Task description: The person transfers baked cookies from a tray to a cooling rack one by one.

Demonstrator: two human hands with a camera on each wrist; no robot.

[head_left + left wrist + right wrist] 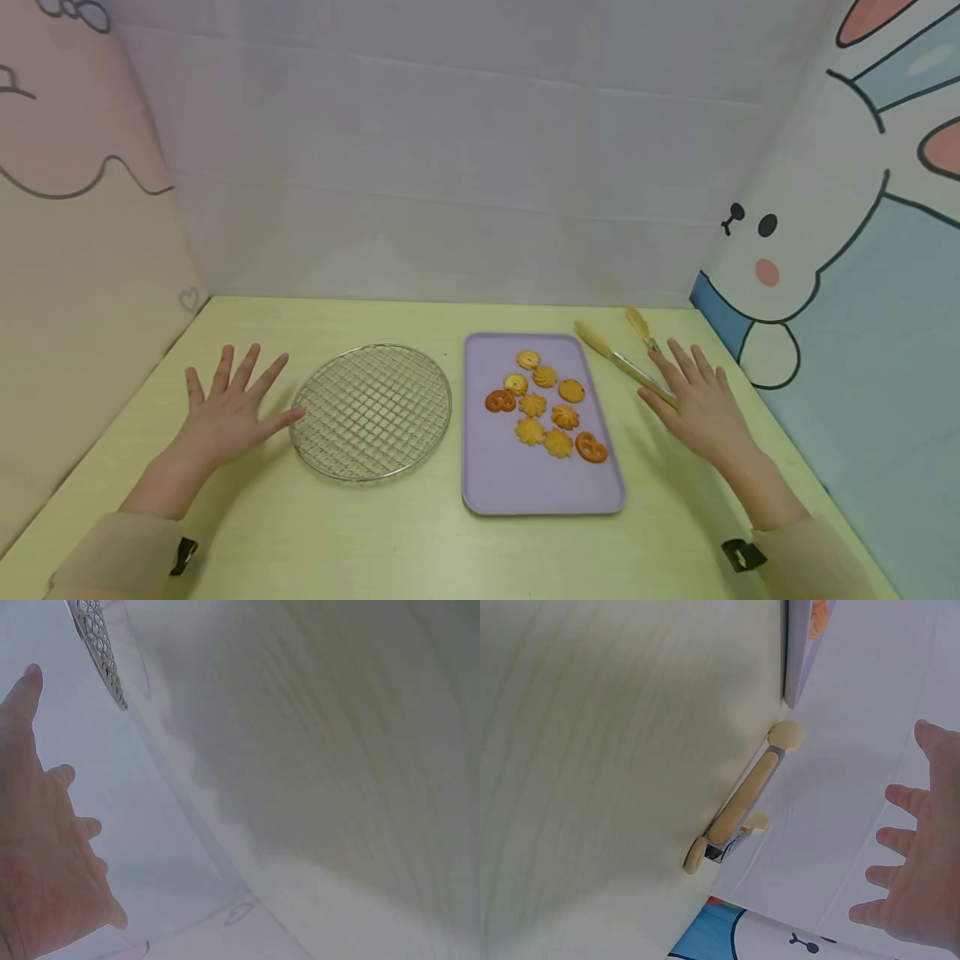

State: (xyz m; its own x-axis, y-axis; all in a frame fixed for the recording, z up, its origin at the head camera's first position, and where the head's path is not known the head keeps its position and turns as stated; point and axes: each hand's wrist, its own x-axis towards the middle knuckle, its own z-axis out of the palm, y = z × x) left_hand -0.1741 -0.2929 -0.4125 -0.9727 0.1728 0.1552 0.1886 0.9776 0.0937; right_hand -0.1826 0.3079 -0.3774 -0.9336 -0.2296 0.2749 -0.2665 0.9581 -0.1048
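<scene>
My left hand [228, 417] hovers with fingers spread at the left of a round wire cooling rack [371, 412]; in the head view its thumb overlaps the rim. Nothing is in that hand in the left wrist view [37, 825]. To the right of the rack lies a purple tray [525, 487] bearing several cookies [532, 405] and two pretzels [591, 447]. A pair of tongs [633, 368] with pale wooden tips and handles lies beside the tray. Over their handle end, my right hand [702, 404] is raised with fingers spread, apart from the tongs in the right wrist view.
All of these lie on a pale yellow wood-grain table [330, 533]. A white wall sheet [450, 167] closes off the back. At the sides stand a pink and cream panel [75, 275] and a panel with a cartoon rabbit [847, 333].
</scene>
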